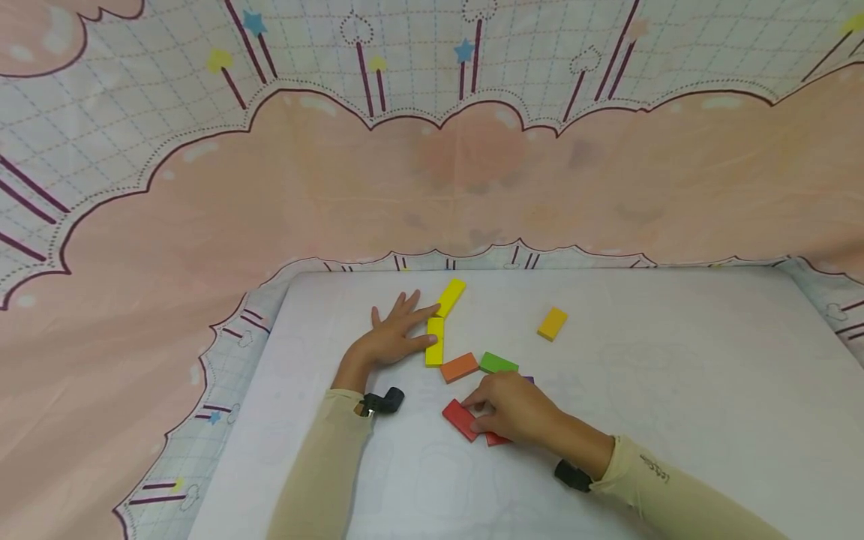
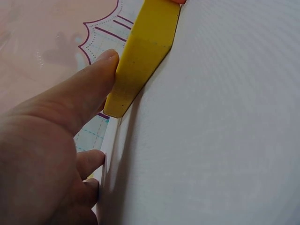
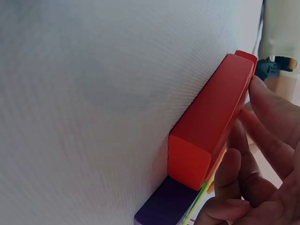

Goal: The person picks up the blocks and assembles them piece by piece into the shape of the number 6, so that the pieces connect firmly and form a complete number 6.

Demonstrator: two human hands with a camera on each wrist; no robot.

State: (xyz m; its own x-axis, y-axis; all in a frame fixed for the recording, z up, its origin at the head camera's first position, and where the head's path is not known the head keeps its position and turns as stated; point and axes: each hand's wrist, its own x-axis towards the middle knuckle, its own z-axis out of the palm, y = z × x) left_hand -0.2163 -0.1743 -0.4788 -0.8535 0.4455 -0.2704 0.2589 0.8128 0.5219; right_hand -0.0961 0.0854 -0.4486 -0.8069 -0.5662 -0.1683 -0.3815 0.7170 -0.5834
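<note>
My left hand (image 1: 394, 337) lies with its fingers spread beside two yellow blocks. Its thumb touches the near yellow block (image 1: 435, 354), and the index finger reaches the far yellow block (image 1: 451, 297). In the left wrist view the thumb meets the side of a yellow block (image 2: 145, 51). With thumb and index finger my right hand (image 1: 516, 409) pinches a red block (image 1: 459, 418) lying flat on the white surface. Another red block (image 1: 498, 439) shows partly under that hand. In the right wrist view a red block (image 3: 211, 108) adjoins a dark purple block (image 3: 168, 201).
An orange block (image 1: 460, 367) and a green block (image 1: 498, 362) continue the line from the yellow ones. Most of a purple block (image 1: 529, 380) is hidden behind the right hand. Apart from these lies a yellow-orange block (image 1: 553, 324). A patterned cloth (image 1: 405, 187) hangs behind the white tabletop (image 1: 675, 375).
</note>
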